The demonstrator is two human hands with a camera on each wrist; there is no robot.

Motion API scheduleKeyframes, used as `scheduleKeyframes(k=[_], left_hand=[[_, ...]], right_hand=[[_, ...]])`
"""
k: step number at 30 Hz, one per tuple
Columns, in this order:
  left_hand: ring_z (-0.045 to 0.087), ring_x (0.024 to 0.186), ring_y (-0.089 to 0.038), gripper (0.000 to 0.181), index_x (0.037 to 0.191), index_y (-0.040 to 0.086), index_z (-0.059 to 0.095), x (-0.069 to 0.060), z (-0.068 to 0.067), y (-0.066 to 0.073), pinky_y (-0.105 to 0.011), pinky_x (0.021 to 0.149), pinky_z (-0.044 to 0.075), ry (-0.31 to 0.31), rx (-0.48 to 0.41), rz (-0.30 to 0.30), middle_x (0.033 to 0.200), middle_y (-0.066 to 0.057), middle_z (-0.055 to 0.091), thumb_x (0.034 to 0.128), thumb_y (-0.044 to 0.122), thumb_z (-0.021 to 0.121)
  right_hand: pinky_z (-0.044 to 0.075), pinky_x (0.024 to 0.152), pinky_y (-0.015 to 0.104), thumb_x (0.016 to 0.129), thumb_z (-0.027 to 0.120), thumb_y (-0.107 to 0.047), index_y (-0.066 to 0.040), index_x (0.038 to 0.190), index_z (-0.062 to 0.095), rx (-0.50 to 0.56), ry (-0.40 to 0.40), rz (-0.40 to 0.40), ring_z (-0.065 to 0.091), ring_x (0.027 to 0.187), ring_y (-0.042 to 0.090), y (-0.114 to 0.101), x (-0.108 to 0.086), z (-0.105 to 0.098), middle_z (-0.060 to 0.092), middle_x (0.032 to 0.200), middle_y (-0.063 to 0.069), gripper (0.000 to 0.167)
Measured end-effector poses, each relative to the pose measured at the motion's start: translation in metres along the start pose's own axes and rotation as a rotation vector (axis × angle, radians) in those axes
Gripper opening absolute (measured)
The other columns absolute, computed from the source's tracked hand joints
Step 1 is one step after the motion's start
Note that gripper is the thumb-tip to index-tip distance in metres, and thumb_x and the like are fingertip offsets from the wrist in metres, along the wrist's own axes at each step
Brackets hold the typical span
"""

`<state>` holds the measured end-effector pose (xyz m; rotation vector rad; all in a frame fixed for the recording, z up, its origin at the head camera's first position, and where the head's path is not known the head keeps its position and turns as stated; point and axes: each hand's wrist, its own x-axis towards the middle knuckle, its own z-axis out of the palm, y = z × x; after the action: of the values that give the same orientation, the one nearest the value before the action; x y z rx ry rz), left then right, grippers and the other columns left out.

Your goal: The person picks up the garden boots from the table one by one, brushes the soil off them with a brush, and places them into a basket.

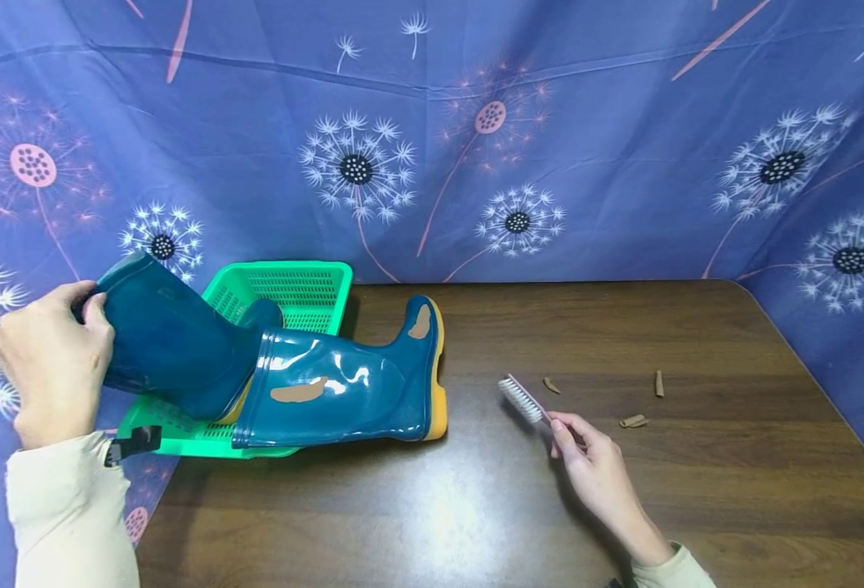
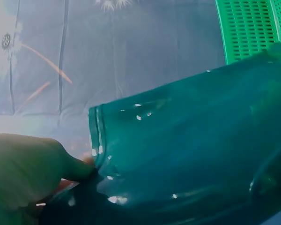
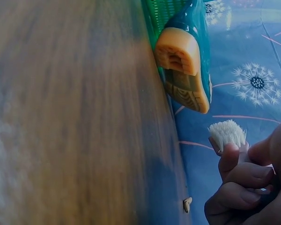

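Note:
My left hand (image 1: 57, 355) grips the top rim of a dark teal rubber boot (image 1: 175, 335), whose foot end hangs over the green basket (image 1: 344, 294). In the left wrist view my thumb lies on the rim of this boot (image 2: 178, 140). A second teal boot (image 1: 344, 384) with a yellow sole lies on its side, its shaft over the basket's edge and its foot on the table; brown patches mark its shaft and toe. My right hand (image 1: 597, 461) holds a white-bristled brush (image 1: 522, 400) by its handle, above the table right of the lying boot.
Small curled brown scraps lie on the wooden table (image 1: 476, 498): one scrap (image 1: 552, 385) beyond the brush, another scrap (image 1: 659, 384) farther right, and a rolled scrap (image 1: 634, 421) near the right hand. A blue dandelion-print cloth (image 1: 586, 163) hangs behind the table.

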<state>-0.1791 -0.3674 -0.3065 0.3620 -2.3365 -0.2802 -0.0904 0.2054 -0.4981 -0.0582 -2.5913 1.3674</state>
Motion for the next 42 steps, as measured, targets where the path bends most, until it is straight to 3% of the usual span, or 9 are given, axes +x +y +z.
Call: scheduleKeyframes(k=[3, 6, 12, 18, 24, 31, 34, 40, 42], left_hand=[[0.059, 0.099, -0.067, 0.032, 0.124, -0.005, 0.073, -0.002, 0.001, 0.003, -0.074, 0.079, 0.040, -0.025, 0.018, -0.003, 0.115, -0.040, 0.069, 0.1043, 0.015, 0.056], [0.056, 0.114, -0.065, 0.036, 0.127, -0.006, 0.070, -0.007, 0.004, 0.005, -0.074, 0.096, 0.041, -0.046, 0.018, -0.037, 0.127, -0.038, 0.067, 0.1034, 0.016, 0.055], [0.042, 0.142, -0.056, 0.043, 0.130, -0.009, 0.069, -0.019, 0.010, 0.010, -0.069, 0.122, 0.024, -0.067, -0.021, -0.104, 0.152, -0.032, 0.055, 0.1011, 0.022, 0.058], [0.038, 0.146, -0.054, 0.043, 0.125, -0.011, 0.070, -0.031, 0.015, 0.018, -0.067, 0.124, 0.021, -0.039, -0.057, 0.012, 0.156, -0.033, 0.049, 0.0997, 0.023, 0.063], [0.044, 0.140, -0.059, 0.038, 0.124, -0.010, 0.071, -0.043, 0.015, 0.032, -0.073, 0.114, 0.034, -0.136, -0.076, 0.118, 0.154, -0.034, 0.052, 0.0987, 0.018, 0.068], [0.064, 0.111, -0.055, 0.047, 0.142, 0.001, 0.066, -0.060, 0.016, 0.044, -0.069, 0.091, 0.045, -0.336, -0.218, 0.098, 0.132, -0.033, 0.068, 0.1031, 0.028, 0.068], [0.067, 0.106, -0.052, 0.053, 0.148, 0.004, 0.060, -0.067, 0.020, 0.045, -0.065, 0.084, 0.048, -0.436, -0.266, 0.090, 0.131, -0.033, 0.069, 0.1051, 0.034, 0.065], [0.056, 0.133, -0.058, 0.078, 0.167, 0.003, 0.029, -0.073, 0.037, 0.041, -0.075, 0.098, 0.048, -0.819, -0.269, 0.083, 0.160, -0.034, 0.045, 0.1097, 0.049, 0.053], [0.053, 0.138, -0.057, 0.083, 0.169, 0.002, 0.019, -0.074, 0.042, 0.040, -0.077, 0.102, 0.045, -0.909, -0.271, 0.072, 0.165, -0.033, 0.037, 0.1104, 0.052, 0.050]], right_hand=[[0.045, 0.069, 0.023, 0.108, 0.062, -0.014, -0.009, 0.120, 0.077, -0.008, -0.007, 0.012, 0.059, 0.068, 0.003, 0.000, -0.001, -0.001, 0.066, 0.072, -0.008, 0.020], [0.045, 0.068, 0.023, 0.107, 0.062, -0.013, -0.009, 0.120, 0.077, -0.007, -0.009, 0.011, 0.059, 0.068, 0.003, 0.000, -0.001, -0.001, 0.066, 0.072, -0.008, 0.020], [0.045, 0.068, 0.022, 0.107, 0.063, -0.013, -0.010, 0.120, 0.078, 0.019, -0.006, -0.001, 0.059, 0.067, 0.003, -0.002, -0.001, -0.002, 0.066, 0.072, -0.007, 0.020], [0.045, 0.069, 0.022, 0.107, 0.063, -0.012, -0.011, 0.119, 0.078, 0.019, -0.002, -0.021, 0.059, 0.067, 0.002, -0.002, -0.002, -0.002, 0.066, 0.073, -0.009, 0.019], [0.045, 0.070, 0.022, 0.107, 0.063, -0.013, -0.011, 0.120, 0.078, 0.007, -0.009, -0.013, 0.058, 0.068, 0.002, -0.003, -0.002, -0.003, 0.065, 0.073, -0.010, 0.019], [0.045, 0.068, 0.023, 0.107, 0.063, -0.013, -0.011, 0.120, 0.078, 0.017, -0.001, -0.014, 0.060, 0.067, 0.004, -0.004, -0.002, -0.003, 0.065, 0.073, -0.009, 0.020], [0.045, 0.067, 0.023, 0.107, 0.063, -0.013, -0.010, 0.121, 0.078, 0.023, -0.002, -0.012, 0.060, 0.067, 0.006, -0.004, -0.002, -0.003, 0.065, 0.073, -0.009, 0.020], [0.045, 0.067, 0.023, 0.108, 0.062, -0.015, -0.010, 0.121, 0.077, 0.020, -0.007, -0.002, 0.061, 0.067, 0.008, -0.003, -0.002, -0.003, 0.065, 0.073, -0.009, 0.021], [0.046, 0.067, 0.023, 0.108, 0.062, -0.015, -0.011, 0.121, 0.078, 0.019, -0.004, -0.001, 0.061, 0.067, 0.008, -0.003, -0.002, -0.002, 0.065, 0.073, -0.009, 0.021]])
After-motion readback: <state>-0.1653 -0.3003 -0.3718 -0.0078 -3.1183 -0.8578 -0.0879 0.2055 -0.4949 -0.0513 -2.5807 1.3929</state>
